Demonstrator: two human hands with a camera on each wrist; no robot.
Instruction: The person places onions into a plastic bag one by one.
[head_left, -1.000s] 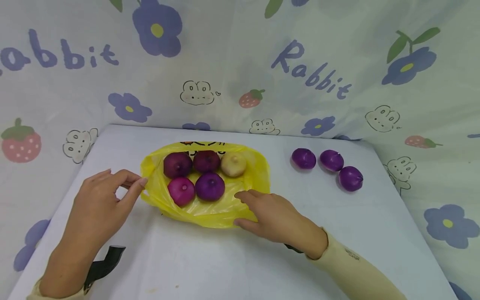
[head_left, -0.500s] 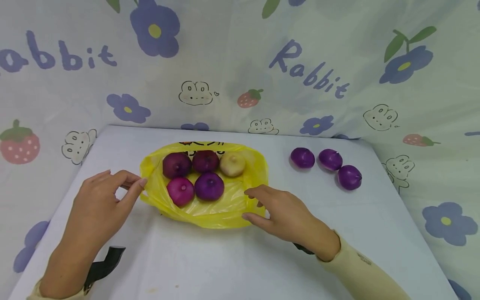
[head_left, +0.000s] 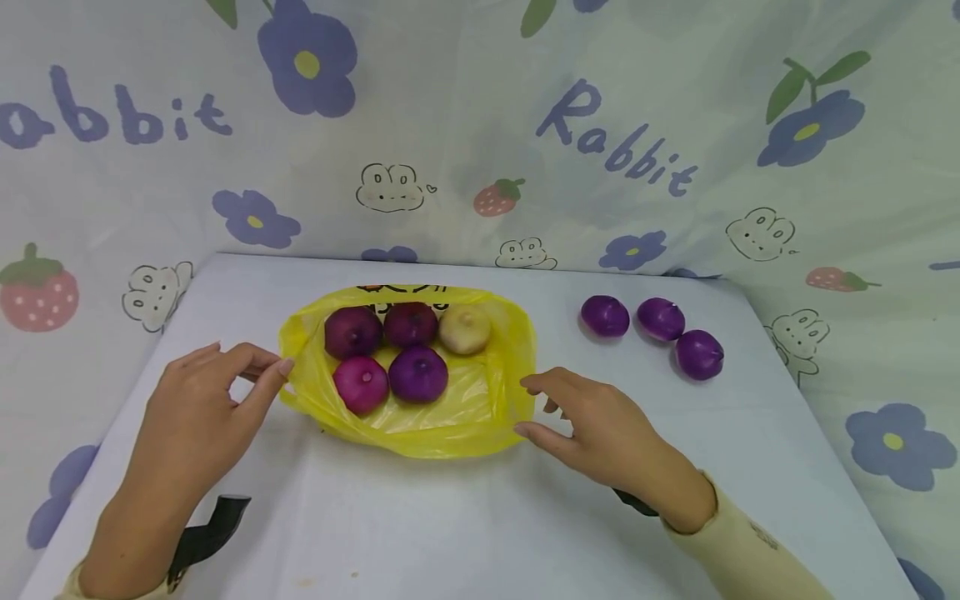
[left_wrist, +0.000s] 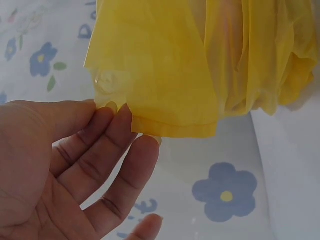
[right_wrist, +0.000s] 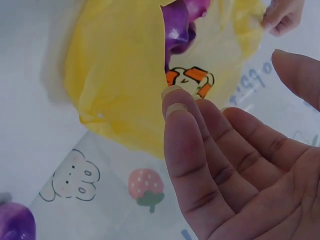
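A yellow plastic bag (head_left: 457, 442) lies with its mouth spread wide on the white table. Inside it are several purple onions (head_left: 418, 375), one of them pinkish (head_left: 362, 385), and a pale cream onion (head_left: 465, 329). My left hand (head_left: 206, 408) pinches the bag's left edge between thumb and fingers; the left wrist view shows the thin film (left_wrist: 165, 95) at the fingertips. At the bag's right rim is my right hand (head_left: 603, 429), thumb and fingers apart, holding nothing. In the right wrist view its fingers (right_wrist: 185, 150) overlap the bag, and contact cannot be told.
Three purple onions (head_left: 699, 355) sit at the back right of the white table (head_left: 420, 533), outside the bag. Behind the table hangs a cloth (head_left: 450, 108) printed with flowers, strawberries and rabbits.
My right hand has moved right, from over the bag's mouth to its right rim. My left hand keeps its pinch on the left edge. The onions have stayed put.
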